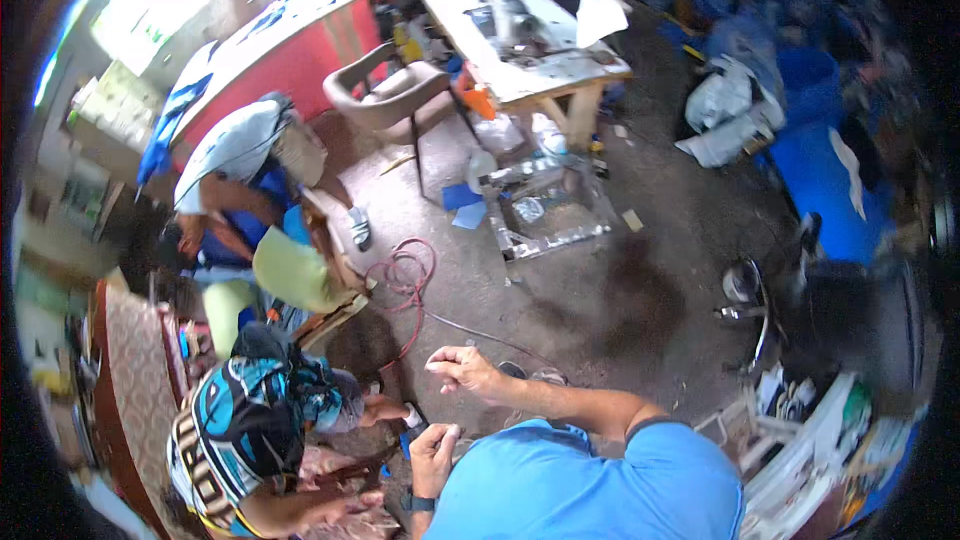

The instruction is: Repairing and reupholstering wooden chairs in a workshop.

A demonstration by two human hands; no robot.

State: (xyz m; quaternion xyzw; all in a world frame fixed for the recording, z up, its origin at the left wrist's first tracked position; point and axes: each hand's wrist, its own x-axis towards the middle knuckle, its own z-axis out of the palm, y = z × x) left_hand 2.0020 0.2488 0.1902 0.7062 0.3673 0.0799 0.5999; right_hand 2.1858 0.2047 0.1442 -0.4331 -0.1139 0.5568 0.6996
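My right hand [466,372] reaches across in front of my blue shirt, its fingers curled and pinched together. Below it, close to my chest, is my left hand [434,452], also closed, with the thumb on top and a dark watch [418,504] on the wrist. Whatever either hand may hold is too small to see. The two hands are apart, both above the floor. Under and beyond the right hand, a red hose [412,285] lies coiled on the concrete.
Two people bend over work at the left, one in a patterned jersey [235,430], another near yellow-green foam [295,270]. Ahead stand a brown chair [390,100], a white-topped table [520,35] and a taped square frame [550,205]. Blue barrels [825,180] and a black chair [865,325] are at right.
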